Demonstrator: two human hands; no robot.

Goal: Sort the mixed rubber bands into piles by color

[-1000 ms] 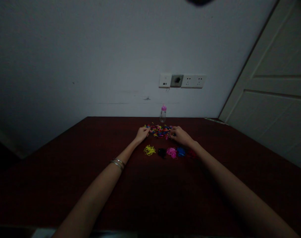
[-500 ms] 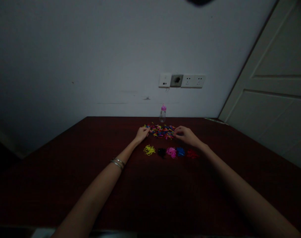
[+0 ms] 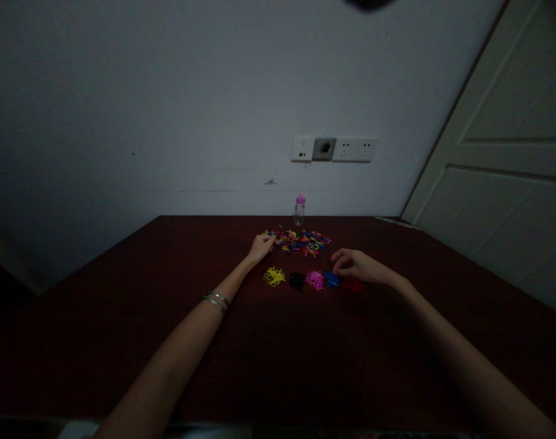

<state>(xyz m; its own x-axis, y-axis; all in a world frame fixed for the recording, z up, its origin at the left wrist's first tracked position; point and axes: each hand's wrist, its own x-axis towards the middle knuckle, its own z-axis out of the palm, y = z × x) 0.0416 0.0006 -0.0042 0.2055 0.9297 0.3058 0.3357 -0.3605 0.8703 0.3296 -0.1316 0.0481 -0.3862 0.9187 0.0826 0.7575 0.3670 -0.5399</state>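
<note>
Small rubber bands of mixed colours lie in a loose pile (image 3: 305,242) towards the back of the table. My left hand (image 3: 261,247) rests at the pile's left edge, fingers curled together; whatever they hold is too small to make out. Nearer to me runs a row of one-colour heaps: yellow bands (image 3: 274,277), black bands (image 3: 297,280), pink bands (image 3: 315,280), blue bands (image 3: 331,279) and red bands (image 3: 353,285). My right hand (image 3: 358,266) hovers over the blue and red heaps, its thumb and fingers apart, fingertips close to the blue one. No band shows clearly between them.
Behind the mixed pile stands a clear bottle with a pink top (image 3: 299,210). The dark red-brown table (image 3: 278,353) meets a wall with a strip of sockets (image 3: 333,149). A pale panelled door (image 3: 497,164) is on the right.
My right hand has moved from the mixed pile's right edge back towards me, over the blue and red heaps, its fingers spreading. My left hand has stayed in place.
</note>
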